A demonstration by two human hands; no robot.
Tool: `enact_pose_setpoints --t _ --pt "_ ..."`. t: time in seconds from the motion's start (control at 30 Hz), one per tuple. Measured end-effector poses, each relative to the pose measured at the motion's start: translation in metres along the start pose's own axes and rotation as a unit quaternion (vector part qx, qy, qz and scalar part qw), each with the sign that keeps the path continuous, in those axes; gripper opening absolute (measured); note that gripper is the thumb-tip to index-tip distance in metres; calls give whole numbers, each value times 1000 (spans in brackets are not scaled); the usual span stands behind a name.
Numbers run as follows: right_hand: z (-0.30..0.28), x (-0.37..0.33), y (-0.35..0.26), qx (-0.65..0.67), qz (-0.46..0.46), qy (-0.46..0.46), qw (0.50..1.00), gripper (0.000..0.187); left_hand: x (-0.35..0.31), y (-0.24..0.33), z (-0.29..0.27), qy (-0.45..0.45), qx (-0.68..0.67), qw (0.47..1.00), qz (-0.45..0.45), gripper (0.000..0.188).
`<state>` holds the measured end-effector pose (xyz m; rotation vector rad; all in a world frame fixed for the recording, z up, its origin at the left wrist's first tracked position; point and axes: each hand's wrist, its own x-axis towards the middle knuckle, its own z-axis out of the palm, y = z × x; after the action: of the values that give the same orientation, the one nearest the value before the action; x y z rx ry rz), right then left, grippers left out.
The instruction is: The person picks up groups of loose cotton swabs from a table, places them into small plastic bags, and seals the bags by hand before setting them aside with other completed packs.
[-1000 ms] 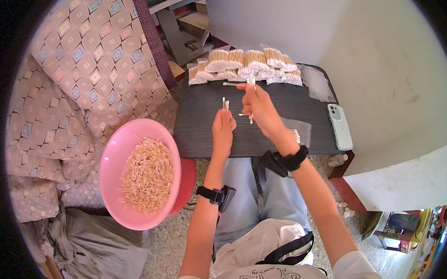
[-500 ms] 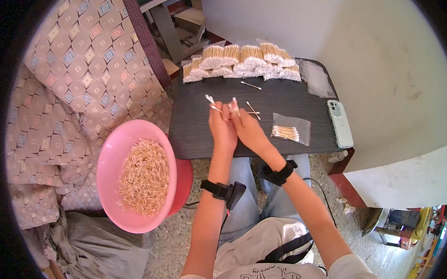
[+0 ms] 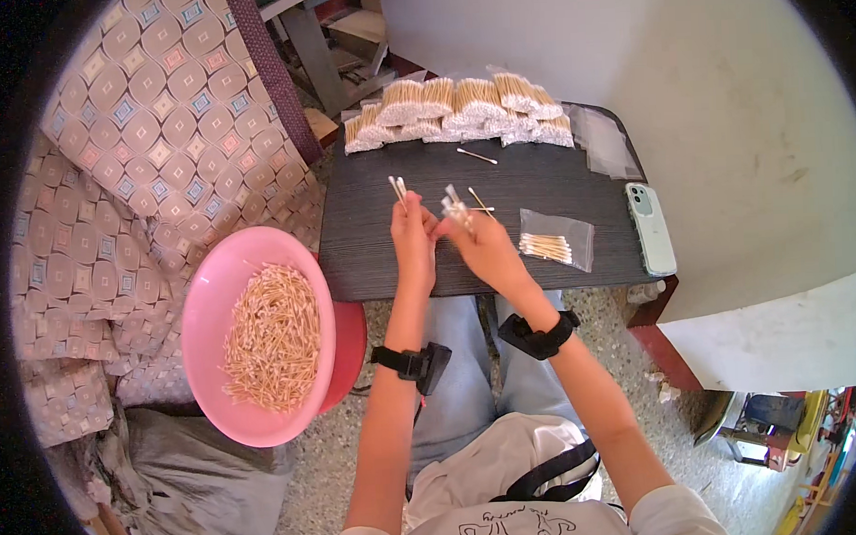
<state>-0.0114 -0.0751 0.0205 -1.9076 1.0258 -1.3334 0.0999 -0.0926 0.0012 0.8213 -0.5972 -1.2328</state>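
Over the dark table (image 3: 371, 260), my left hand (image 3: 413, 240) is closed around a few cotton swabs (image 3: 399, 189) whose white tips stick up past the fingers. Close beside it, my right hand (image 3: 489, 251) grips a small bunch of cotton swabs (image 3: 456, 206), slightly blurred. Loose swabs lie just beyond the right hand, and one loose swab (image 3: 477, 156) rests farther back. To the right of that hand is a clear plastic bag (image 3: 581, 246) with several swabs inside. Filled bags of cotton swabs (image 3: 479, 101) are stacked along the table's far edge.
A pink basin (image 3: 204, 341) heaped with loose swabs (image 3: 275, 339) stands left of the table, on a red support (image 3: 349, 355). Empty clear bags (image 3: 605, 143) and a pale phone (image 3: 651, 231) lie on the right side. A wall (image 3: 724, 116) rises behind the table's right edge.
My hands have drawn slightly apart, the left shifting a little left. The right hand's bunch of swabs shows more plainly. Both hands keep hold of swabs.
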Motion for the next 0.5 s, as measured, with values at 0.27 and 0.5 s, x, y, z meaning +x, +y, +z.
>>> enact_pose_setpoints --t 0.27,0.5 --pt "14 13 4 246 232 149 929 33 -17 -24 1 -204 233 946 97 29" --pt "20 17 14 263 168 78 947 37 -15 -21 -4 -205 348 910 98 31"
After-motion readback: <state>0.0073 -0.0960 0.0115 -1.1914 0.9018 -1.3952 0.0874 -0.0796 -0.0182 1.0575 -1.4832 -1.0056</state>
